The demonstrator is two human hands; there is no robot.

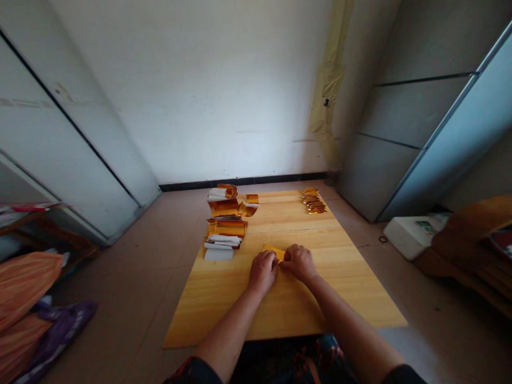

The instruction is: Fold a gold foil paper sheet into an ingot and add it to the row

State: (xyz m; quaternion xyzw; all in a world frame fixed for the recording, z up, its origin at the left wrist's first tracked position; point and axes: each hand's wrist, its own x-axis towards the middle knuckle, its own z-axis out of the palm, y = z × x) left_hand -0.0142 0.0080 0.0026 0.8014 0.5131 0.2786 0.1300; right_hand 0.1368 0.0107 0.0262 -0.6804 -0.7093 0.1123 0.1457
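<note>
A small sheet of gold paper [274, 249] lies on the wooden table in front of me, with both hands at its near edge. My left hand [264, 269] is closed on the paper's left side, fingertips pinched together. On the right side my right hand [299, 262] pinches the same sheet, its fingertips almost meeting those of the left. Part of the sheet is hidden under the fingers. Stacks of gold and white paper [226, 229] are spread along the table's left side. Folded gold paper pieces [314, 201] sit in a row at the far right corner.
The wooden table [320, 298] stands before a white wall [208, 106]. At right are a grey cabinet [384, 154], a white box [412, 237] and a wooden chair [476, 250]. Orange bags [28, 282] and a purple bag [64, 330] lie on the left.
</note>
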